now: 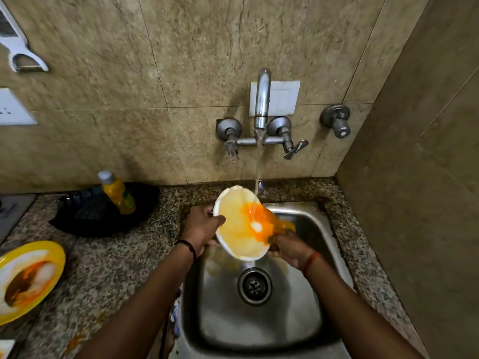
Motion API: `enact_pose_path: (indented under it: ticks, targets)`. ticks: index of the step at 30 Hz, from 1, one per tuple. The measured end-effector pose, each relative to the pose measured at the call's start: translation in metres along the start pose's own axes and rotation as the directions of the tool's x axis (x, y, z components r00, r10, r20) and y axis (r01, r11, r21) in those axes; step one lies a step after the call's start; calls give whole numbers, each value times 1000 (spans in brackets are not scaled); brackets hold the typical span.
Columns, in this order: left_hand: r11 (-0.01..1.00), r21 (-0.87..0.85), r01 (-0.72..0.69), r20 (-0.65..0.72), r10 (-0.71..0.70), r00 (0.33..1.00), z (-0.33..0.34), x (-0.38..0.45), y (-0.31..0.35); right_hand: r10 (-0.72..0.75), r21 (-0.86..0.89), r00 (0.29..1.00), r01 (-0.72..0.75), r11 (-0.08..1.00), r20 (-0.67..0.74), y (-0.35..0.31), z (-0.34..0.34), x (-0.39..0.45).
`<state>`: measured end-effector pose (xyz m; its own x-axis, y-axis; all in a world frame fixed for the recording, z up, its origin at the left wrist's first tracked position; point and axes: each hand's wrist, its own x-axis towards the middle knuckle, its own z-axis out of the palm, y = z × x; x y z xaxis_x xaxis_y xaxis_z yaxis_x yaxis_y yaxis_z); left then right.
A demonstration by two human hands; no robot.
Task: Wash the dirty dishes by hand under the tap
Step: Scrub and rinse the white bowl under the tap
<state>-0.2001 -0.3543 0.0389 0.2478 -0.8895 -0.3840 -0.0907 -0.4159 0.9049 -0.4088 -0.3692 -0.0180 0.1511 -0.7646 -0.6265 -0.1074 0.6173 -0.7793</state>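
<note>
- Between the two grips, the white plate (239, 224) tilted over the sink (311, 229), its stained face towards the person.
- The left hand (201, 230) pinched its left rim.
- The right hand (287, 248) gripped the lower right edge, nearer the tap's stream (256, 187).

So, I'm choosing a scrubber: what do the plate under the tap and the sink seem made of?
Plate: looks like white plastic or melamine, smooth and matte, orange-stained; ceramic can't be ruled out. Sink: stainless steel, by its brushed grey sheen and soft reflections.
</note>
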Motion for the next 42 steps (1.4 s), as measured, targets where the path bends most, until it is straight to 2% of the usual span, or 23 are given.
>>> enact_pose_path:
  ticks: [3, 5, 7, 9, 11, 14, 15, 17, 21, 23, 25, 27, 30, 31, 33, 35, 37, 38, 39, 40, 41, 42]
  targets:
    - [991, 12, -134, 30, 133, 991, -14, 1, -1, -109, -95, 987, 97, 991, -121, -2, 9, 6]
    - [990, -95, -101, 20, 104, 994, -20, 6, -9, -184, -101, 966, 168, 981, -182, -11, 8, 7]
    - [966, -257, -2, 18, 6, 1000, -21, 13, -20, -319, -134, 926, 296, 946, -205, -24, 2, 1]
    - [892, -436, 123, 101, -87, 991, -16, 17, -33, -505, -296, 837, 438, 849, -210, -40, -3, -9]
    - [811, -538, 228, 205, -136, 969, -5, 18, -42, -652, -492, 734, 504, 710, -188, -57, -4, -22]
    - [768, -554, 322, 263, -206, 943, 17, 15, -46, -782, -706, 602, 483, 518, -161, -75, -5, -38]
    - [774, -537, 335, 262, -224, 939, 23, 15, -46, -788, -747, 594, 448, 490, -162, -79, -6, -41]
    - [799, -486, 353, 271, -246, 931, 28, 17, -44, -732, -772, 647, 347, 532, -214, -82, -12, -41]
    - [869, -344, 354, 263, -273, 925, 19, 20, -28, -462, -645, 812, 145, 751, -356, -68, -29, -28]
    - [907, -266, 328, 228, -272, 935, 14, 21, -20, -327, -515, 884, 120, 849, -333, -51, -31, -20]
    - [942, -192, 273, 182, -239, 954, 10, 21, -15, -239, -472, 938, 97, 876, -250, -33, -26, -15]
    - [974, -123, 191, 138, -173, 975, 8, 21, -15, -279, -642, 947, 116, 758, -159, -20, -17, -10]
    - [995, -52, 84, 106, -79, 991, 9, 20, -19, -402, -884, 914, 144, 444, -53, -12, 6, -9]
    - [995, -60, 77, 103, -70, 992, 9, 20, -22, -415, -905, 910, 180, 385, 4, -12, 16, -11]
    - [989, -117, 90, 102, -78, 992, 11, 18, -28, -413, -879, 899, 311, 361, 148, -11, 35, -13]
    - [978, -189, 93, 84, -78, 993, 10, 17, -34, -487, -812, 806, 509, 285, 335, -5, 46, -18]
    - [959, -266, 95, 57, -83, 995, 7, 17, -42, -525, -765, 686, 636, 98, 503, 1, 46, -23]
    - [947, -305, 100, 51, -89, 995, 5, 17, -45, -522, -769, 659, 639, 9, 541, 2, 42, -22]
    - [934, -340, 108, 49, -98, 994, 3, 16, -48, -522, -807, 669, 586, -67, 529, 2, 38, -19]
    - [921, -371, 120, 52, -108, 993, 3, 16, -51, -530, -870, 711, 480, -113, 462, -1, 35, -16]
    - [907, -399, 135, 63, -120, 991, 5, 17, -54, -538, -932, 768, 348, -104, 347, -6, 34, -14]
    - [893, -423, 153, 81, -131, 988, 8, 17, -56, -536, -971, 814, 236, -49, 224, -11, 36, -13]
